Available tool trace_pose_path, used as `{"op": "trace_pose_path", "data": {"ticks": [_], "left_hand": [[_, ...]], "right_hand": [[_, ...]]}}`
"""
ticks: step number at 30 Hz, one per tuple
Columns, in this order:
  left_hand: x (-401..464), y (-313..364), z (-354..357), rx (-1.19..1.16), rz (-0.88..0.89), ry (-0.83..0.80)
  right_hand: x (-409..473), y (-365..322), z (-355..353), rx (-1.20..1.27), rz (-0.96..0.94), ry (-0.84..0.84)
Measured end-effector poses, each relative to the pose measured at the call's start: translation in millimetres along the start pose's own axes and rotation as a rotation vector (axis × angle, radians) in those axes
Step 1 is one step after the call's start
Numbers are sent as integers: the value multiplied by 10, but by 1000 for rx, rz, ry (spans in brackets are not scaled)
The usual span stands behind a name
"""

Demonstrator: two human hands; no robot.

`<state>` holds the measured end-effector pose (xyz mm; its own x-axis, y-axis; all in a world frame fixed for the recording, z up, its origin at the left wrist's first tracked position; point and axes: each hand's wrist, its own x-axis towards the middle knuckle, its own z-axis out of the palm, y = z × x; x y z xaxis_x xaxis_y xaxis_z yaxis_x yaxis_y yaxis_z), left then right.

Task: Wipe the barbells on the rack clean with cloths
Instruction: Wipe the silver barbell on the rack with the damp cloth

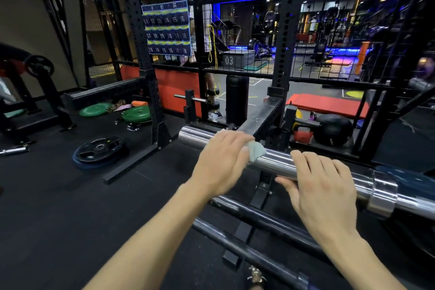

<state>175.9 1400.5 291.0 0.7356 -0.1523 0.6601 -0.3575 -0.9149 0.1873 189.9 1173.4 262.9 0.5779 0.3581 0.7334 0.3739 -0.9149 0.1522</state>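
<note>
Your left hand (223,162) is laid flat over a pale cloth (256,151), pressing it onto the chrome barbell sleeve (275,162), fingers pretty much straight and close together, with a corner of the cloth poking out past your fingertips. Your right hand (322,186) is just beside it on the same sleeve, fingers draped over the top and thumb tucked under the near side, so it's loosely wrapped round the steel. The sleeve runs from its open end left of your left hand across to a thick collar (382,193) on the far side of your right hand. Two darker bars (266,219) lie on the rack below the sleeve, closer to you. As for readable stuff: behind the sleeve, up on the mesh wall, hangs a blue pocket organizer (166,28) with pockets numbered 01 to 18 in three rows; there's writing along its top strip too, but I can't read it, and I can't tell if anything's in the pockets. Right of the organizer, beyond the mesh, a grey box (231,60) is marked 03. On the floor left of the sleeve sit two green plates (136,113) and a black plate (100,149), and past the sleeve there's a black medicine ball (333,133) beside a red kettlebell (303,135).
</note>
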Motion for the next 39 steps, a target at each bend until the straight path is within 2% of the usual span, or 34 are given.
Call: {"op": "trace_pose_path", "data": {"ticks": [2, 4, 6, 8, 14, 17, 19, 22, 24, 26, 30, 33, 36, 39], "left_hand": [[86, -317, -132, 114, -57, -44], [133, -647, -280, 221, -248, -80], [132, -809, -365, 226, -379, -51], [118, -748, -319, 197, -395, -18], [-112, 438, 175, -17, -43, -41], [-15, 313, 87, 57, 136, -64], [37, -122, -39, 166, 106, -71], [-18, -690, -177, 178, -132, 16], [17, -742, -169, 155, -233, 52], [121, -484, -79, 202, -268, 32], [221, 583, 299, 159, 0, -51], [149, 1147, 549, 35, 73, -34], [173, 949, 421, 87, 152, -32], [158, 354, 167, 288, 152, 4]], "right_hand": [[-8, -8, 10, 13, 15, 16], [-14, -55, 41, 36, 40, 37], [-32, -116, 79, 52, 69, 64], [-73, -163, 117, 56, 81, 90], [-174, -140, 107, 62, 46, 125], [-184, -89, 30, 90, 9, 62], [-180, -27, -103, 125, -29, -12], [-153, 222, -388, 120, -51, -94], [-139, 503, -543, 25, 36, -169], [-114, 708, -635, -48, 114, -303], [-5, 747, -697, -26, 150, -456], [11, 761, -692, 38, 193, -469], [-57, 829, -609, 127, 202, -337], [-124, 782, -533, 139, 149, -203]]}}
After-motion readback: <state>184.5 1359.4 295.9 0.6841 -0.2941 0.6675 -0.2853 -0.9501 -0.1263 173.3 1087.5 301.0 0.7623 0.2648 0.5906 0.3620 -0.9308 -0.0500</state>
